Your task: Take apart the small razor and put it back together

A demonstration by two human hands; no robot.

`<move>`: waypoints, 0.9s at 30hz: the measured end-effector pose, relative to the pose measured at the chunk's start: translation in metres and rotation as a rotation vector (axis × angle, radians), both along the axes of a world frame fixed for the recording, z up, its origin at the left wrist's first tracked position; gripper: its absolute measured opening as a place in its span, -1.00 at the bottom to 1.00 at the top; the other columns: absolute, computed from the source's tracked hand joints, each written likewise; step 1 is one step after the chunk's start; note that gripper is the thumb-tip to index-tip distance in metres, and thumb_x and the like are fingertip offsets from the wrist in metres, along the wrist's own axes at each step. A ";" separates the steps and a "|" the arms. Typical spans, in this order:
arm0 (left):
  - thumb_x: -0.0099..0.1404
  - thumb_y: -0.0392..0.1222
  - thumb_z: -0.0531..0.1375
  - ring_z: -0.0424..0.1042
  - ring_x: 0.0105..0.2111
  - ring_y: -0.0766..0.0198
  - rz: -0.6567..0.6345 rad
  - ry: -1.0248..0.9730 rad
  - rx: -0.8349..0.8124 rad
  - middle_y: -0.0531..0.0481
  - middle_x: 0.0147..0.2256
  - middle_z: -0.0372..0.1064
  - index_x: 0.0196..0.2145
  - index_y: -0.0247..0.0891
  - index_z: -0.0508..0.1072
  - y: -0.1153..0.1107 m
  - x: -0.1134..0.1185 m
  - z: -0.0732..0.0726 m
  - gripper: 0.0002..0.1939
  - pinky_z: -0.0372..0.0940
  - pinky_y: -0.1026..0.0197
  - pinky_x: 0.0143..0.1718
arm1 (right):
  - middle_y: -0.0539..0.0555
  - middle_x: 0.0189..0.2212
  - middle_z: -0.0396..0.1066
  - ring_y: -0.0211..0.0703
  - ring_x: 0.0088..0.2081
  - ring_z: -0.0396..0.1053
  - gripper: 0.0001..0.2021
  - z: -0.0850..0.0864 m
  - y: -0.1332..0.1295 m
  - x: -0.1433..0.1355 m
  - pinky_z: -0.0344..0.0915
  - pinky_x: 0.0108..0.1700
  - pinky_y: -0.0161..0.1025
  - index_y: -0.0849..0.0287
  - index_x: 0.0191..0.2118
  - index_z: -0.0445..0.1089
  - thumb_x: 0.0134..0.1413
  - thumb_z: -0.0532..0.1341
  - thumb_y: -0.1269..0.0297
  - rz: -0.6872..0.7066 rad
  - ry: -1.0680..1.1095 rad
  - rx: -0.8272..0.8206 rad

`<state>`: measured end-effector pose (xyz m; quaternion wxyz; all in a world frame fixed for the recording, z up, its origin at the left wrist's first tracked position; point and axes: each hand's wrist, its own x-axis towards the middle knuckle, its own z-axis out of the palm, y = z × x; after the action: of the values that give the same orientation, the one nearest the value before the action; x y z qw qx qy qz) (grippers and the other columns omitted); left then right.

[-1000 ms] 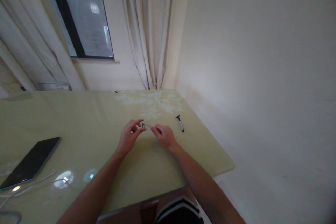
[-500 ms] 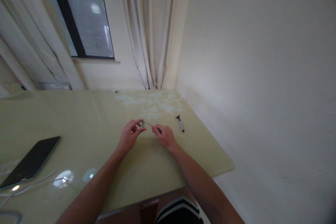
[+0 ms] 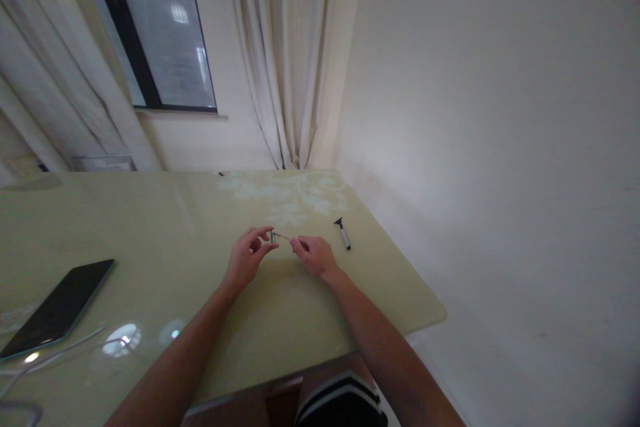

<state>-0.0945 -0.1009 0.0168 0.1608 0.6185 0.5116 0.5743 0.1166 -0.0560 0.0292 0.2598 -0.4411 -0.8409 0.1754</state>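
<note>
In the head view, my left hand (image 3: 247, 254) pinches a small green-and-white strip-like piece (image 3: 273, 237) upright between thumb and fingertips. My right hand (image 3: 315, 255) is closed around a thin pale stick (image 3: 283, 236), which points left. Its far tip is at the small piece, near the upper half; whether the two touch, I cannot tell. Both hands are held above the pale green tabletop (image 3: 280, 320). To the right of my right hand lies a razor (image 3: 343, 235) with a black head and a grey-and-black handle.
A dark tablet (image 3: 60, 307) lies at the left, with a white cable (image 3: 65, 350) by it. A tiny black item (image 3: 221, 174) sits at the table's back edge. Curtains (image 3: 285, 67) and a window (image 3: 165, 27) are behind; a bare wall (image 3: 475, 147) rises at the right.
My right hand has shifted very slightly, and the stick's tip is a little lower along the small piece. My left hand keeps its pinch. The razor has stayed put.
</note>
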 end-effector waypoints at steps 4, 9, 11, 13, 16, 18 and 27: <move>0.23 -0.01 0.35 0.24 -0.52 0.39 0.006 0.006 -0.003 0.07 -0.32 0.38 -0.06 -0.15 0.57 -0.001 0.000 0.001 -0.65 0.24 0.28 -0.45 | -0.03 -0.59 0.31 -0.27 -0.51 0.17 -0.50 0.001 0.002 0.003 -0.14 -0.42 -0.28 0.15 -0.48 0.43 0.38 0.04 -0.05 0.038 -0.028 0.045; 0.22 0.01 0.36 0.24 -0.52 0.38 0.008 0.011 0.003 0.08 -0.33 0.37 -0.08 -0.15 0.57 0.000 0.002 0.001 -0.66 0.24 0.28 -0.45 | -0.02 -0.59 0.30 -0.26 -0.50 0.17 -0.49 0.000 0.004 0.005 -0.14 -0.42 -0.26 0.15 -0.49 0.41 0.38 0.03 -0.06 -0.036 -0.033 0.054; 0.23 0.00 0.35 0.23 -0.52 0.38 0.005 0.013 0.008 0.08 -0.32 0.37 -0.07 -0.15 0.57 0.000 0.002 0.000 -0.66 0.24 0.28 -0.44 | -0.03 -0.59 0.29 -0.27 -0.51 0.16 -0.50 -0.001 0.004 0.005 -0.13 -0.41 -0.26 0.15 -0.49 0.40 0.37 0.04 -0.05 0.008 -0.035 0.055; 0.23 -0.01 0.36 0.23 -0.52 0.38 0.001 0.014 0.010 0.07 -0.32 0.37 -0.07 -0.15 0.57 0.001 0.001 0.000 -0.66 0.24 0.28 -0.44 | -0.03 -0.60 0.28 -0.27 -0.51 0.15 -0.49 -0.002 0.004 0.003 -0.14 -0.42 -0.26 0.15 -0.50 0.38 0.38 0.03 -0.06 0.002 -0.031 0.041; 0.22 0.00 0.36 0.23 -0.53 0.38 0.007 0.006 0.003 0.08 -0.32 0.37 -0.07 -0.15 0.57 0.001 0.000 0.000 -0.66 0.24 0.28 -0.45 | -0.03 -0.60 0.27 -0.27 -0.51 0.14 -0.48 -0.003 0.004 0.002 -0.14 -0.42 -0.26 0.16 -0.51 0.37 0.38 0.02 -0.08 -0.049 -0.016 0.052; 0.23 -0.01 0.36 0.24 -0.52 0.38 0.010 0.006 -0.003 0.07 -0.32 0.38 -0.07 -0.15 0.57 0.001 0.000 0.000 -0.66 0.24 0.28 -0.44 | -0.03 -0.58 0.29 -0.27 -0.50 0.15 -0.49 -0.004 0.005 0.002 -0.13 -0.41 -0.27 0.16 -0.50 0.38 0.37 0.03 -0.08 -0.007 -0.019 0.063; 0.23 -0.02 0.36 0.22 -0.53 0.39 -0.005 0.006 0.011 0.08 -0.32 0.37 -0.07 -0.15 0.57 0.001 0.001 -0.001 -0.66 0.22 0.28 -0.46 | -0.01 -0.58 0.32 -0.25 -0.50 0.18 -0.48 -0.005 0.005 0.002 -0.12 -0.41 -0.27 0.15 -0.49 0.41 0.37 0.03 -0.09 -0.021 -0.016 0.068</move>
<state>-0.0935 -0.1001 0.0158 0.1573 0.6223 0.5073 0.5750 0.1182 -0.0515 0.0239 0.2697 -0.4423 -0.8438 0.1403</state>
